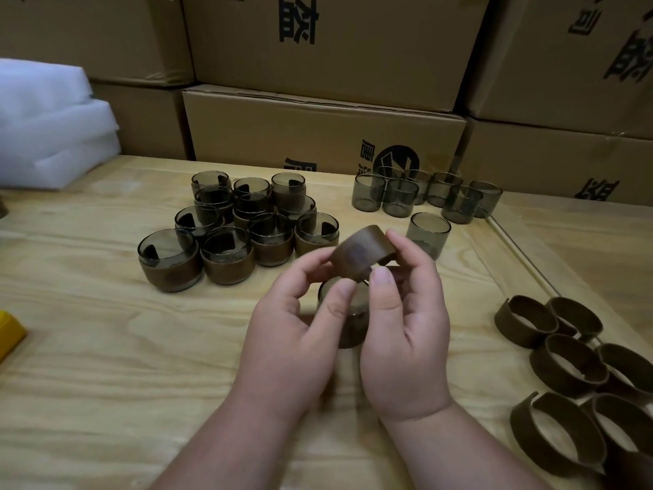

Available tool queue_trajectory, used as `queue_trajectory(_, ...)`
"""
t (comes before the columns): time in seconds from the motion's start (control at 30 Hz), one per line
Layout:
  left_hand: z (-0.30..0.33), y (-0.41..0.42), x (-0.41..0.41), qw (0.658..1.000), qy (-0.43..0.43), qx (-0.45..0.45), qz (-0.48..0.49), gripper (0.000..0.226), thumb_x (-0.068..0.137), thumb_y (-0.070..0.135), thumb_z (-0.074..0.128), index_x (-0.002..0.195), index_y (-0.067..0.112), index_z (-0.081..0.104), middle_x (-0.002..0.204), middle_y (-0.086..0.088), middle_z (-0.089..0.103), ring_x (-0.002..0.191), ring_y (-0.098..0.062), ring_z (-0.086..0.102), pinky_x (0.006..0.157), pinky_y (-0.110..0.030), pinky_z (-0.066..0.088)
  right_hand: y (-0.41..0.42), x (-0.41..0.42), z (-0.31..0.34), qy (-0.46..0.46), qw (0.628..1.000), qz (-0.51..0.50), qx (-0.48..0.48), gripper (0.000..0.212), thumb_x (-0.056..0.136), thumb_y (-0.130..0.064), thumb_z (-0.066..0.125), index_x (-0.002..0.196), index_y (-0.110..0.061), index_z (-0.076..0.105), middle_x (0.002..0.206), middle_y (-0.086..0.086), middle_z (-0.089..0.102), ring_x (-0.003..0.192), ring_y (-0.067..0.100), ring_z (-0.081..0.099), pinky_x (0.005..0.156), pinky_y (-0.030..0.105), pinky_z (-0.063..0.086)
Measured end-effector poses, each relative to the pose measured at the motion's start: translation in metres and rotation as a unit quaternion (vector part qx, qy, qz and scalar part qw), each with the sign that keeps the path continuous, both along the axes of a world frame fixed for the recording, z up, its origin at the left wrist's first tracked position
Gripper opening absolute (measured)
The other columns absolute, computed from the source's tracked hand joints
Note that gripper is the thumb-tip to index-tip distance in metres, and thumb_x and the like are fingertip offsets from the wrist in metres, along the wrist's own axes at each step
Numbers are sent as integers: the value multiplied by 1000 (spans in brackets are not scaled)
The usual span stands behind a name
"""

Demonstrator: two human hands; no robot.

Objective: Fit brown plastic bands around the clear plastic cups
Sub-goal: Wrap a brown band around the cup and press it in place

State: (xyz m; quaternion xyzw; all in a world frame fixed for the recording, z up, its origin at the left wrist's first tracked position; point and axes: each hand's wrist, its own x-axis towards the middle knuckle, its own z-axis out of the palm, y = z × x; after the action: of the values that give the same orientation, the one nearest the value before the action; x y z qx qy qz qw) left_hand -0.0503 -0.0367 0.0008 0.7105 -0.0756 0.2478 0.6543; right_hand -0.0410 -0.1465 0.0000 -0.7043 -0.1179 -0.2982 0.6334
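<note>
Both hands, left (293,327) and right (403,327), pinch split band (360,254) above cup (348,313) on worktop (106,366). Risk: band springs from grip, or goes on skewed, tipping cup.

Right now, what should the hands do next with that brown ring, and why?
Probably lower the brown band over the cup just beneath it and slide it down. Both the left hand and the right hand pinch the band above that cup, which appears to have no band on yet, unlike the finished cups to the left.
</note>
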Motion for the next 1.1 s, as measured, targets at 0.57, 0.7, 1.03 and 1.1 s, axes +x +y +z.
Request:
queue_trajectory(0.57,5,5,5,984,9,-169,52,23,86,44,62,96,25,70,81,7,79,79,-2,74,66,-10,52,7,1,0,-9,1000,-5,-19,23,87,-37,62,110,-37,63,105,-7,68,98,15,65,86,14,47)
queue_trajectory(0.7,3,5,4,986,14,-164,10,23,91,39,63,108,24,71,91,8,80,86,0,74,70,-9,53,6,3,1,3,1000,2,1,21,90,-30,68,108,-39,63,104,-8,68,98,15,65,86,18,48)
queue_trajectory(1.03,-1,5,5,991,40,-127,-11,37,84,32,71,121,34,70,105,14,78,101,-2,73,79,-11,54,7,2,1,42,999,7,-5,32,85,-40,70,116,-37,63,114,-11,68,106,15,65,92,25,51)
queue_trajectory(1.1,0,5,6,990,40,-135,2,32,84,34,71,116,36,72,101,14,79,96,0,73,74,-9,53,8,3,1,37,999,-8,-25,34,84,-34,72,117,-35,63,115,-14,64,107,14,62,92,18,47)
